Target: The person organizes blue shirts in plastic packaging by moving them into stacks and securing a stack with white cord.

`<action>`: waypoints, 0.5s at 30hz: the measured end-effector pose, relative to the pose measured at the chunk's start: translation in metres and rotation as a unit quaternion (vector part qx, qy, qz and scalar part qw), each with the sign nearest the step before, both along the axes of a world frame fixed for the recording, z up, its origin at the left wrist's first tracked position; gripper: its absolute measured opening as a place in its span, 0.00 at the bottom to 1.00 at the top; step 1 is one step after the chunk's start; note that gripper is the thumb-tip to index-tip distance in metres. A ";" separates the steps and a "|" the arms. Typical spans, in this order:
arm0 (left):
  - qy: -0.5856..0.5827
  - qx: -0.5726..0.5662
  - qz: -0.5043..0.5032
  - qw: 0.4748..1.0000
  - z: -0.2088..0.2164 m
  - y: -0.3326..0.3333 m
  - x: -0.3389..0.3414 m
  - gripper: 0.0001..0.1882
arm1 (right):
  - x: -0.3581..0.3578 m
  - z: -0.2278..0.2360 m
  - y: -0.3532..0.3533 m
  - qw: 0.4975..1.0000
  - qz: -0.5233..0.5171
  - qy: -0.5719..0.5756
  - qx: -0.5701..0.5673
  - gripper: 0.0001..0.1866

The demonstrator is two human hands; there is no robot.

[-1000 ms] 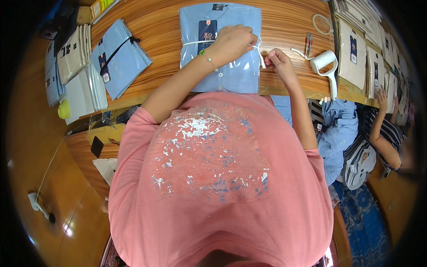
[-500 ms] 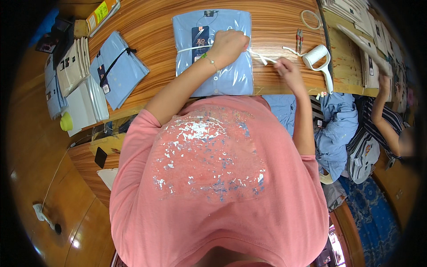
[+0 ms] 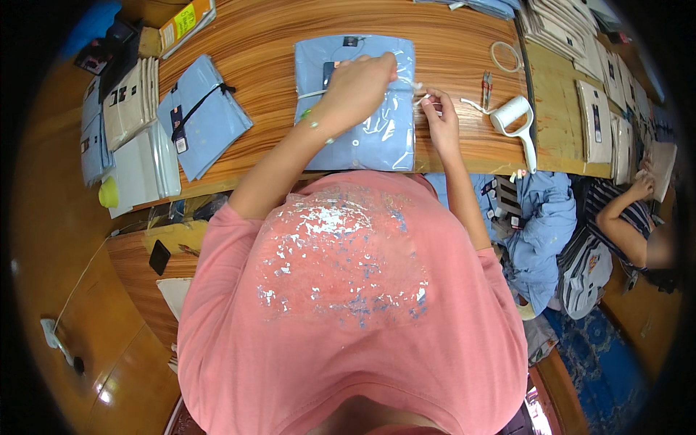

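A folded light-blue shirt (image 3: 377,138) in a clear plastic bag lies on the table before me, with dark tags on it. A white cord (image 3: 312,94) runs across its middle and comes out at the right edge. My left hand (image 3: 362,83) is closed over the upper middle of the package, fingers curled; whatever they grip is hidden. Just off the package's right side, my right hand (image 3: 441,116) pinches the white cord between thumb and fingers. A second blue folded shirt (image 3: 204,119) with a black band lies to the left.
Right of my hands lie a white lint roller (image 3: 511,112), small red-handled cutters (image 3: 487,90) and a ring of tape (image 3: 505,56). Bagged beige garments (image 3: 134,94) stand at left. Loose blue shirts (image 3: 540,239) hang below the table's right. Another person (image 3: 623,217) works at far right.
My right hand has moved left, close to the package edge, with the cord. My left hand stays over the package. The view has shifted slightly; the other person's hand and garment have moved lower.
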State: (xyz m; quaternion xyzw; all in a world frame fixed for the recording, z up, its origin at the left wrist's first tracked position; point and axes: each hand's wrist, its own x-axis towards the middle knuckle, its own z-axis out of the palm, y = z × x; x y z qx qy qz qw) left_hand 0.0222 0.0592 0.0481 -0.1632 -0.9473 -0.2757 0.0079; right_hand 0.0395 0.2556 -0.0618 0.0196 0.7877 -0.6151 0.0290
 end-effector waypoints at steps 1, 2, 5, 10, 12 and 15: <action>-0.005 0.008 0.034 0.999 0.017 -0.012 0.004 0.07 | -0.004 -0.004 -0.004 0.999 -0.009 -0.032 -0.041 0.19; -0.011 0.016 0.067 0.998 0.029 -0.026 0.008 0.07 | -0.005 -0.008 -0.005 1.000 -0.015 -0.004 0.002 0.20; 0.137 -0.102 0.160 0.972 0.039 -0.085 0.024 0.10 | -0.008 -0.007 -0.004 0.991 -0.030 0.072 0.105 0.21; -0.048 0.180 0.245 0.952 -0.034 -0.111 0.055 0.20 | -0.009 -0.006 -0.012 0.996 -0.006 0.060 0.066 0.17; -0.160 0.232 0.285 0.916 -0.076 -0.108 0.060 0.29 | -0.010 -0.007 -0.018 0.998 0.019 0.049 0.037 0.16; -0.159 0.282 0.269 0.907 -0.097 -0.103 0.053 0.34 | -0.013 -0.019 -0.003 0.997 0.026 0.046 0.059 0.15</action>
